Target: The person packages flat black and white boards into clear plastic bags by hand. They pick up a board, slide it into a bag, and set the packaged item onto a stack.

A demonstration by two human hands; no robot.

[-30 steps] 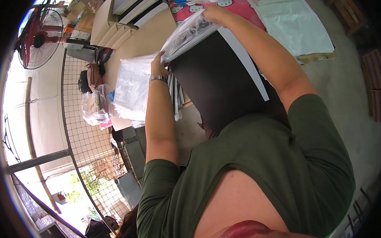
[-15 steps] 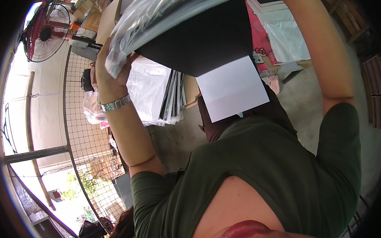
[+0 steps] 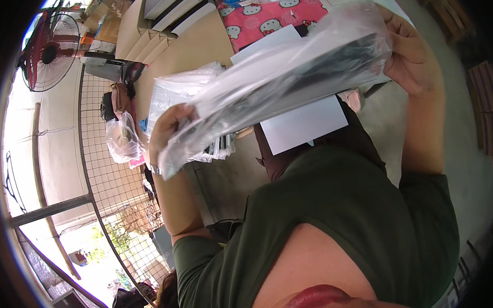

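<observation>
Two hands grip one clear plastic bag (image 3: 281, 84) held up before the chest: left hand (image 3: 168, 132) clasps its lower end, right hand (image 3: 413, 56) its upper end. White sheet (image 3: 303, 125) hangs beneath; red fan (image 3: 46, 52) stands far left.

Both arms are raised in front of the chest. The left hand (image 3: 168, 130), at about nine o'clock, has its fingers curled closed in a grip, forearm rising from the bent elbow below, a band at the wrist. The right hand (image 3: 410, 56), at about one o'clock, is likewise closed in a grip, forearm running straight down.
</observation>
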